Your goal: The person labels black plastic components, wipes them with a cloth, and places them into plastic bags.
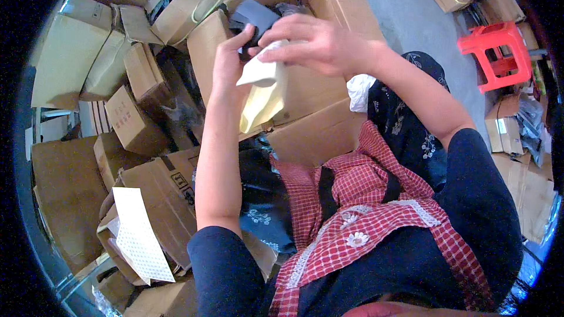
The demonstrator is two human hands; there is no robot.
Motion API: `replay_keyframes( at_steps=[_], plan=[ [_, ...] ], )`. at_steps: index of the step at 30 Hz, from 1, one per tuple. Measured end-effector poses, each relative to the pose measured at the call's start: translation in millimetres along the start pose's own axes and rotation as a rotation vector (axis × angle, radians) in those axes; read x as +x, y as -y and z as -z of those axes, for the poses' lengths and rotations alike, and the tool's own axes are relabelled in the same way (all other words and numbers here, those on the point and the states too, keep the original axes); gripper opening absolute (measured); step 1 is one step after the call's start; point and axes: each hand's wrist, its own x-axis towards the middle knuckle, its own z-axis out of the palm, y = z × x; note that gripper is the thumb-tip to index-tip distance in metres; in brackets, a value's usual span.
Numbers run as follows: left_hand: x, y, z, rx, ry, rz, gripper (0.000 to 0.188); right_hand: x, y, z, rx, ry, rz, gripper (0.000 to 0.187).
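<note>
Red-and-white checked fabric apron with lace trim lies nearest, over the torso and lap; beyond it, both bare hands are raised over a large open brown cardboard box; left hand: closed on a smooth, flat-sided dark grey object, thumb at its edge, remaining fingers mostly hidden; right hand: thumb and bent fingers pinching a thin, folded white and pale-yellow sheet; the sheet hangs with its long axis toward the body, between the forearms; the object sits just beyond the sheet, at the fingertips, left hand nearer; its long axis cannot be determined; the box wall and stacked brown cartons bound the left side; rightward, past the box flap, lie grey floor and a red plastic stool
</note>
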Motion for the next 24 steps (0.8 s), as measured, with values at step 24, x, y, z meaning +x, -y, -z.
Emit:
replay_keyframes(
  at_steps=[24],
  plan=[
    [-20,95,9,0.283,0.415,-0.198,0.024,0,37,-13,0.332,0.158,-0.142,0.036]
  ],
)
